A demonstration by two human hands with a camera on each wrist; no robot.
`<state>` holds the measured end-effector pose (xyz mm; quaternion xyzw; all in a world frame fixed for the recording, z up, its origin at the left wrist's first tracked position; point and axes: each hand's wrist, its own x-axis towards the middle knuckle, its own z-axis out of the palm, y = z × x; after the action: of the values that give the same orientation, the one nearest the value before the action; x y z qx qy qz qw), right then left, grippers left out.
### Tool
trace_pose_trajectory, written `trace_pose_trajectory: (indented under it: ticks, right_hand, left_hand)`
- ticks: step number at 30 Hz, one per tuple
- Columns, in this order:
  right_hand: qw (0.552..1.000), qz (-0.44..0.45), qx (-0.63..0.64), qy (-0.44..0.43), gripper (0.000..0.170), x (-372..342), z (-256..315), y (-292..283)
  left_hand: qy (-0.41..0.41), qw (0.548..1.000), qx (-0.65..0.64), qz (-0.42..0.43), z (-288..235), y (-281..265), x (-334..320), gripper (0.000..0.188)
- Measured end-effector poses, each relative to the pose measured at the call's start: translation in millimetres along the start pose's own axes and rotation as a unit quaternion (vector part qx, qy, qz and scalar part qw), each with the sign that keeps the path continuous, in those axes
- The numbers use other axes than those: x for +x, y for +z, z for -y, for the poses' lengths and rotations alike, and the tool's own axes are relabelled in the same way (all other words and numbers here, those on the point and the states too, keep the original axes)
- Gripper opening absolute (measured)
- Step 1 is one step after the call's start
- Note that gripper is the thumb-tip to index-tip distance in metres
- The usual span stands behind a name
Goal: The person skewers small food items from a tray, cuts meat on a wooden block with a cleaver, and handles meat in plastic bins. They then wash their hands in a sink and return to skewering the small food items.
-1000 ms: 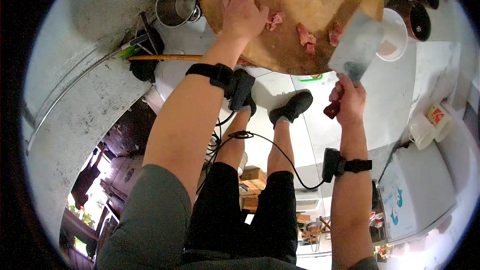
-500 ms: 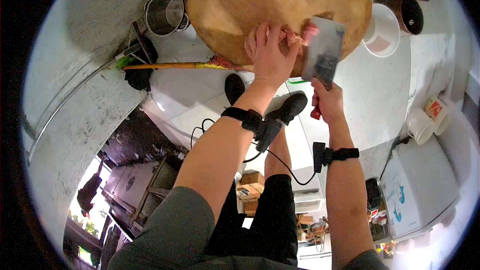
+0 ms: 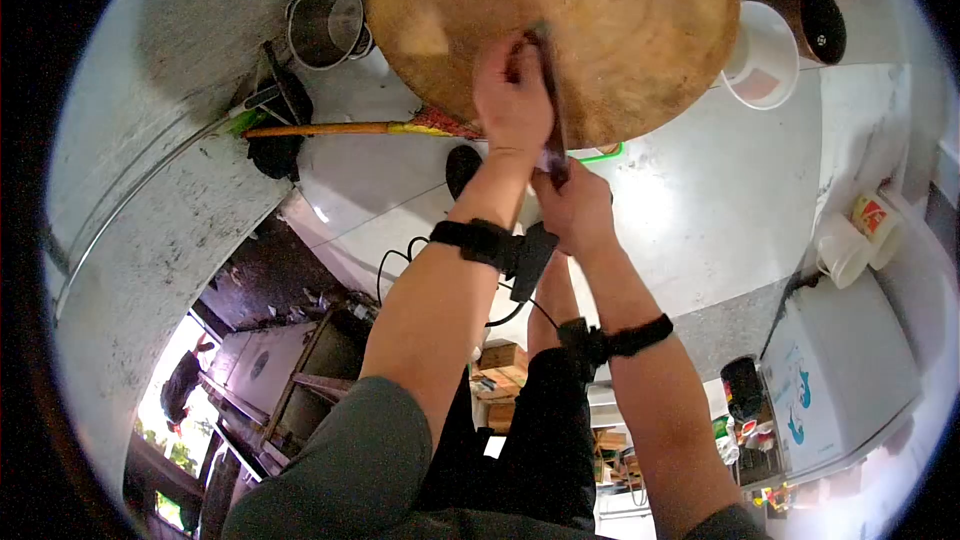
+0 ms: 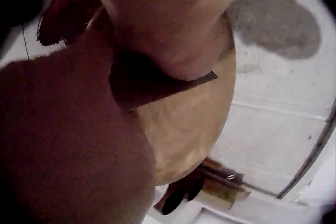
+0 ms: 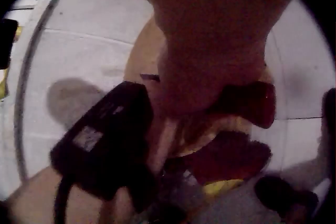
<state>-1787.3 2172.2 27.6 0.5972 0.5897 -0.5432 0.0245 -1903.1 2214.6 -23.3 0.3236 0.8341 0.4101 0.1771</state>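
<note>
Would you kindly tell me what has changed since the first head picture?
The right hand has moved left, turning the cleaver edge-on to the head view, beside the left hand, which has shifted rightward over the board. The meat no longer shows clearly. The right hand still grips the cleaver; pot and bucket stay put.
</note>
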Motion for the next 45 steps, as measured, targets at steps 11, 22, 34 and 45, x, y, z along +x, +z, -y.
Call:
trace_pose_trajectory:
  ticks: [11,22,34,45]
  right_hand:
    - [0.984,-0.147,-0.104,0.000,0.023,-11.7,14.5,-45.3]
    - [0.970,-0.165,-0.155,-0.089,0.048,27.1,9.6,-67.3]
    - [0.895,-0.250,0.077,0.360,0.049,-381.1,-131.1,-174.8]
    - [0.793,-0.397,0.275,0.371,0.037,-597.7,-208.1,-106.6]
  left_hand:
    - [-0.442,0.626,-0.636,0.096,6.2,-47.8,44.6,0.031]
    - [-0.408,0.653,-0.621,0.147,-50.9,-113.5,61.8,0.033]
    - [-0.339,0.549,-0.573,0.505,-270.7,-212.7,9.6,0.032]
    - [-0.198,0.497,-0.389,0.750,-546.6,-194.8,-206.0,0.031]
